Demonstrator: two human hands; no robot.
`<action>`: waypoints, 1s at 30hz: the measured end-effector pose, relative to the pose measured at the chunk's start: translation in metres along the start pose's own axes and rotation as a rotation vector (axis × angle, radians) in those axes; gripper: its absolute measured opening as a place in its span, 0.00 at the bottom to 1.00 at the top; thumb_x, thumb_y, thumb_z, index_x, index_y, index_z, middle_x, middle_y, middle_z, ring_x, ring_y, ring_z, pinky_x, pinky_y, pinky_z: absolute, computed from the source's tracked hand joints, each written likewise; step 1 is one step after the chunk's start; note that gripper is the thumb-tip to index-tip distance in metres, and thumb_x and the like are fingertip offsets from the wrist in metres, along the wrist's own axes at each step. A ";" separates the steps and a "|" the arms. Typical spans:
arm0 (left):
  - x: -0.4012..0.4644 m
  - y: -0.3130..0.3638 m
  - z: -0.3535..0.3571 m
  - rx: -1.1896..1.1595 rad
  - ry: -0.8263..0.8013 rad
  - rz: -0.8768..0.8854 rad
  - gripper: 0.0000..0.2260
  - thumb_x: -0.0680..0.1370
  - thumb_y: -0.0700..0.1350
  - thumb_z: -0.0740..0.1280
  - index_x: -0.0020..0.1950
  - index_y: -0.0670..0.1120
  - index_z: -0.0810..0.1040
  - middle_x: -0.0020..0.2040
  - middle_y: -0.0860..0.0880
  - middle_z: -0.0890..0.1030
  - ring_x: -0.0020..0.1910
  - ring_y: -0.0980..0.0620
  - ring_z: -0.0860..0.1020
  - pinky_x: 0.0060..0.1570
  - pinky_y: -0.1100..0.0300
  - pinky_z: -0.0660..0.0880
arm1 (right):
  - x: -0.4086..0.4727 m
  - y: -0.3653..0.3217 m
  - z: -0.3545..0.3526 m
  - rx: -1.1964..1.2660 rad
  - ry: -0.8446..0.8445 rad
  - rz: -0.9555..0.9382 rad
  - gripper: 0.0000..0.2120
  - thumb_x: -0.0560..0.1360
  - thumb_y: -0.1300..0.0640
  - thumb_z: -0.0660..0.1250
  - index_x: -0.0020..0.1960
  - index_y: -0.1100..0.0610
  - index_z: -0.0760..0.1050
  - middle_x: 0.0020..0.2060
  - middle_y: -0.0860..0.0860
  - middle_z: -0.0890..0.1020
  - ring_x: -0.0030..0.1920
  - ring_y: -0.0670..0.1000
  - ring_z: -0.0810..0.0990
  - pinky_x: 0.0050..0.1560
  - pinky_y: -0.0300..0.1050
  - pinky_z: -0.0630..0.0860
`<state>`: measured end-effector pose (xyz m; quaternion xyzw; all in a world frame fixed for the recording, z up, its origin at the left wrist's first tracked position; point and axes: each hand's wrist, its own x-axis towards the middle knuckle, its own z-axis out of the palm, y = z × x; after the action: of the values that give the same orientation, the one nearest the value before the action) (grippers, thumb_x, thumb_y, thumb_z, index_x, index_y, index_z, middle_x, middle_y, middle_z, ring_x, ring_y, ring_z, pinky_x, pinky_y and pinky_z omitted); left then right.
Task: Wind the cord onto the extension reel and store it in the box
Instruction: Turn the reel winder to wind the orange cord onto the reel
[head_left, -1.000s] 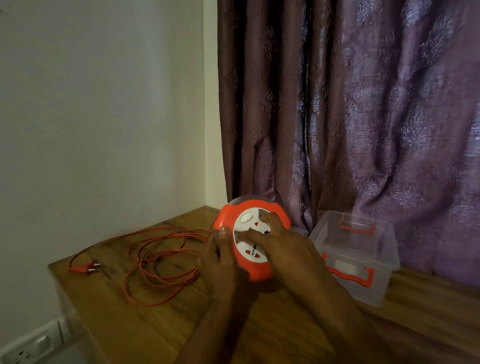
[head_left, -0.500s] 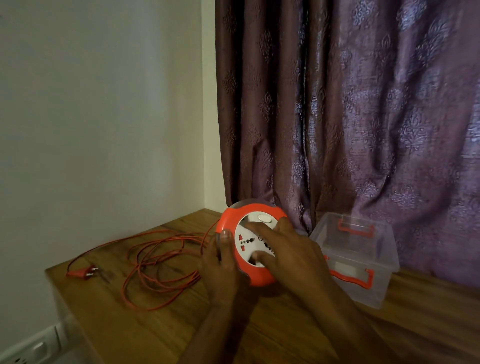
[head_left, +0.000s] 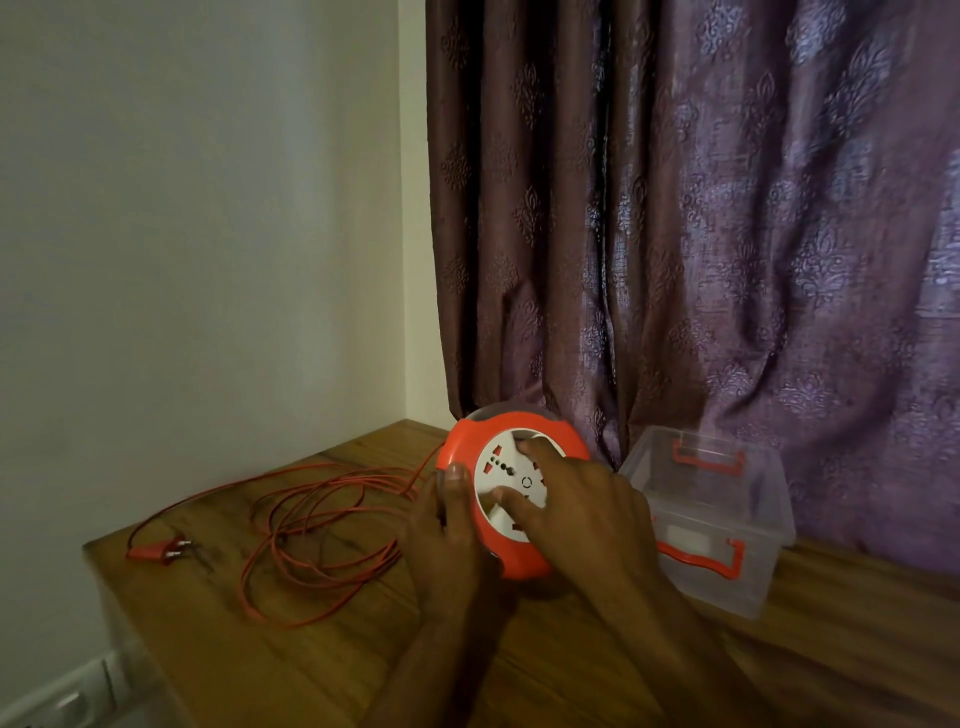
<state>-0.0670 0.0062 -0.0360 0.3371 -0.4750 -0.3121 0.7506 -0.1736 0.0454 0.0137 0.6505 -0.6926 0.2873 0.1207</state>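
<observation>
Winding only partly done, by look of it: most of cord (head_left: 311, 540) lies loose in loops on bench (head_left: 322, 670), centre-left of frame, plug (head_left: 161, 551) at left edge. Reel (head_left: 511, 493) at centre, tilted up. Left hand (head_left: 449, 535) grips reel's orange rim; right hand (head_left: 576, 504) has fingertips pressed on white socket face. Box (head_left: 717, 525) at right, lidless, nothing visible inside; storing not begun. Wound turns on reel hidden; reel's underside behind hands.

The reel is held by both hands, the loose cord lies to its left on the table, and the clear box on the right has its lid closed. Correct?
Not quite: the head view shows the clear box open, with no lid on it. The rest stands.
</observation>
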 end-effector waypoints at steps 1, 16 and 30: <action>0.000 -0.001 0.000 0.002 0.009 -0.005 0.12 0.75 0.61 0.58 0.45 0.60 0.79 0.37 0.59 0.85 0.38 0.61 0.84 0.28 0.71 0.75 | 0.000 0.000 -0.001 -0.028 0.021 -0.023 0.30 0.72 0.30 0.53 0.71 0.39 0.58 0.62 0.49 0.76 0.58 0.55 0.76 0.52 0.48 0.72; 0.009 0.001 -0.005 -0.089 0.097 -0.151 0.10 0.82 0.51 0.59 0.52 0.50 0.79 0.42 0.56 0.82 0.34 0.65 0.83 0.26 0.73 0.74 | -0.001 -0.002 -0.011 -0.046 -0.176 -0.407 0.24 0.76 0.51 0.62 0.67 0.34 0.61 0.75 0.46 0.51 0.69 0.55 0.65 0.61 0.51 0.70; 0.008 0.002 -0.003 -0.011 0.012 -0.139 0.09 0.81 0.52 0.60 0.51 0.54 0.80 0.43 0.54 0.84 0.37 0.62 0.84 0.28 0.70 0.76 | 0.000 0.007 -0.004 -0.058 -0.173 -0.321 0.22 0.77 0.44 0.58 0.66 0.31 0.51 0.75 0.47 0.53 0.64 0.59 0.70 0.58 0.52 0.71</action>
<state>-0.0607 0.0018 -0.0315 0.3670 -0.4442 -0.3639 0.7318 -0.1815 0.0474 0.0157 0.7712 -0.5957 0.1872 0.1237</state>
